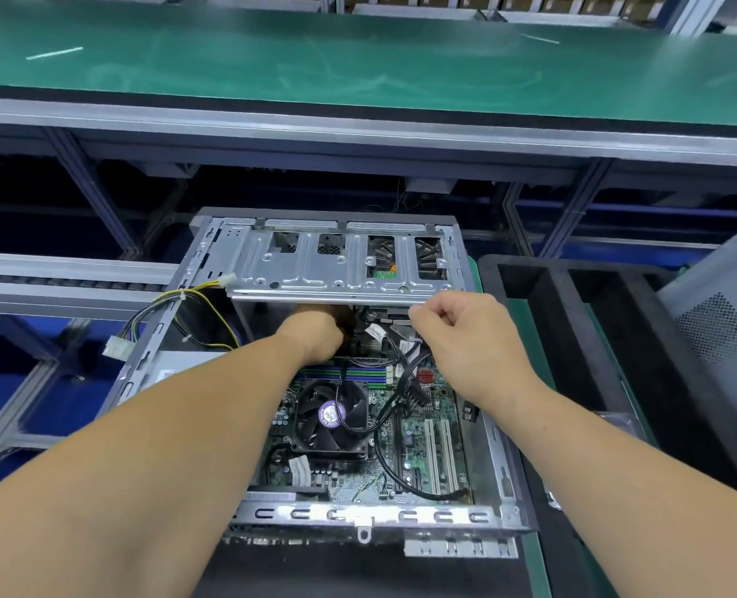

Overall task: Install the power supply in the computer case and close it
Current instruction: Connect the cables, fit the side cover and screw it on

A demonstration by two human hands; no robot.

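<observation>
The open computer case (pixel 505 476) lies flat in front of me, motherboard and black CPU fan (pixel 332 418) exposed. A silver drive cage (pixel 336 265) is tilted up at the case's far end. The grey power supply (pixel 185 360) sits in the left part of the case, its yellow and black cable bundle (pixel 164 304) hanging over the left wall. My left hand (pixel 315 332) reaches under the cage; its fingers are hidden there. My right hand (pixel 466 334) is curled at the cage's lower right edge, fingers pinched near black cables (pixel 405 351).
A black foam tray (pixel 574 321) stands to the right of the case, with a grey perforated side panel (pixel 720 321) leaning at the far right. A green conveyor belt (pixel 358 62) runs across the back. Aluminium frame rails (pixel 56 269) lie to the left.
</observation>
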